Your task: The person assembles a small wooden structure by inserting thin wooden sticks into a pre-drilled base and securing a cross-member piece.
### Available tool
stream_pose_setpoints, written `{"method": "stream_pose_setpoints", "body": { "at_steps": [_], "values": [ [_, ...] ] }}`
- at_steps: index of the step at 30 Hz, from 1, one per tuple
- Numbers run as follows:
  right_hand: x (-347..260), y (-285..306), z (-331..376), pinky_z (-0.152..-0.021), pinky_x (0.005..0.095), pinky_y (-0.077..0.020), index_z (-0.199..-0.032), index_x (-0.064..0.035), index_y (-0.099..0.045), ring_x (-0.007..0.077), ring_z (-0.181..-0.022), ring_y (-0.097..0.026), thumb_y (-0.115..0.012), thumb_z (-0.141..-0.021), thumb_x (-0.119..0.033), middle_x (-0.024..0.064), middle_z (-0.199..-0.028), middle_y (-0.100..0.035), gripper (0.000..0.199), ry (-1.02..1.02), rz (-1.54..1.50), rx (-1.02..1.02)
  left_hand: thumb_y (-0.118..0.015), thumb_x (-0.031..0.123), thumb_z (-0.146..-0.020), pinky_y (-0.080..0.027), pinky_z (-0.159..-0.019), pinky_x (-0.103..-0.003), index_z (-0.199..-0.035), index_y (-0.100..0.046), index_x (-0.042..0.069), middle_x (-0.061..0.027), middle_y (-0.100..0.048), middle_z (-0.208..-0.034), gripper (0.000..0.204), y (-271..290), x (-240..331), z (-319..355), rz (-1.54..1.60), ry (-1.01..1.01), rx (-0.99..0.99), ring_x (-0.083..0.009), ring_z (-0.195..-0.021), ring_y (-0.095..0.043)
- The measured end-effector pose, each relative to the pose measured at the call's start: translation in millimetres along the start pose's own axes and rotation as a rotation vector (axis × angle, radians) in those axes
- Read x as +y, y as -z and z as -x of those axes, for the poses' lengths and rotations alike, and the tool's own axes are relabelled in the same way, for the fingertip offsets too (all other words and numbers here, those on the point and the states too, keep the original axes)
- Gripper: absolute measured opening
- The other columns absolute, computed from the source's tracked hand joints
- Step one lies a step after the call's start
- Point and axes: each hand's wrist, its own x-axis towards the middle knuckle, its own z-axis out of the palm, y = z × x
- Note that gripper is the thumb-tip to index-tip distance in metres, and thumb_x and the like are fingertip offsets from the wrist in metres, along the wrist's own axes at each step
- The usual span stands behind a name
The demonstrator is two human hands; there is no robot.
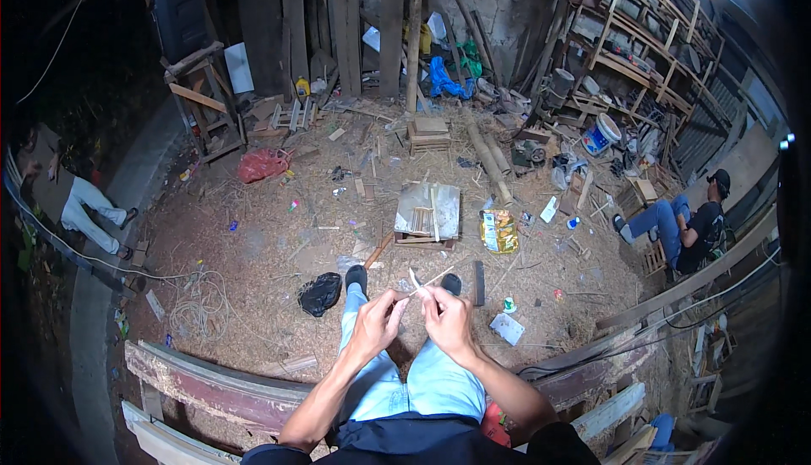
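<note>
Both my hands are raised close together above my knees. My left hand [378,323] is closed, thumb and fingers pinching a thin wooden stick [438,275] that slants up to the right. My right hand [448,323] is closed beside it, around a short pale blade-like piece [414,278] whose tip points up and crosses the stick. Its lower part is hidden in my fingers, so I cannot tell its exact kind. Beyond my feet stands a low wooden stand [416,201] with a grey top, and several thin sticks [434,212] lie on it.
A black plastic bag [320,294] lies by my left foot, a gold packet [499,232] right of the stand. Wood shavings and scraps cover the ground. One person [701,227] sits at the right; another person [89,207] is at the left. Wooden beams [228,391] run beside me.
</note>
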Motion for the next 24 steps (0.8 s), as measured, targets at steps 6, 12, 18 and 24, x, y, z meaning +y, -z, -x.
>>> {"method": "stream_pose_setpoints", "body": {
  "at_steps": [6, 12, 18, 24],
  "values": [
    [-6.9, 4.6, -7.1, -0.046, 0.0233, -0.0415, -0.086, 0.0021, -0.064, 0.0064, -0.050, -0.053, -0.054, -0.085, -0.002, 0.0040, -0.057, -0.058, 0.012, -0.022, 0.039, 0.025, -0.056, 0.005, -0.087, -0.043, -0.052, -0.032, -0.090, -0.057, -0.002, -0.0150, -0.058, -0.070, 0.008, 0.8, -1.3, 0.3, 0.000, 0.039, -0.006, -0.0231, -0.057, -0.057],
    [-13.0, 5.9, -5.5, -0.051, 0.0325, -0.0462, -0.091, 0.0008, -0.063, 0.0250, -0.054, -0.061, -0.054, -0.084, -0.004, 0.0149, -0.064, -0.061, 0.012, -0.068, 0.026, 0.010, -0.056, 0.006, -0.087, -0.042, -0.049, -0.030, -0.089, -0.057, -0.002, -0.0130, -0.057, -0.065, 0.008, -1.0, -2.5, 0.4, 0.019, 0.052, 0.018, -0.0184, -0.053, -0.053],
    [-20.2, 11.0, -4.6, -0.066, 0.0328, -0.0477, -0.102, 0.0022, -0.062, 0.0271, -0.076, -0.063, -0.060, -0.085, -0.011, 0.0177, -0.089, -0.064, 0.022, -0.039, 0.072, -0.052, -0.058, 0.008, -0.087, -0.035, -0.044, -0.024, -0.088, -0.058, -0.001, -0.0027, -0.050, -0.055, 0.010, -5.7, -12.1, 8.0, 0.107, 0.177, 0.117, -0.0054, -0.049, -0.042],
    [-2.4, 14.4, -14.5, -0.050, 0.0192, -0.0400, -0.106, 0.0021, -0.060, 0.0071, -0.057, -0.050, -0.060, -0.087, -0.010, 0.0046, -0.078, -0.060, 0.023, -0.515, -0.710, -0.460, -0.058, 0.008, -0.087, -0.035, -0.043, -0.025, -0.088, -0.058, -0.002, -0.0053, -0.051, -0.055, 0.010, -0.9, -6.3, 6.0, 0.053, 0.117, 0.094, -0.0072, -0.047, -0.044]
  ]
}}
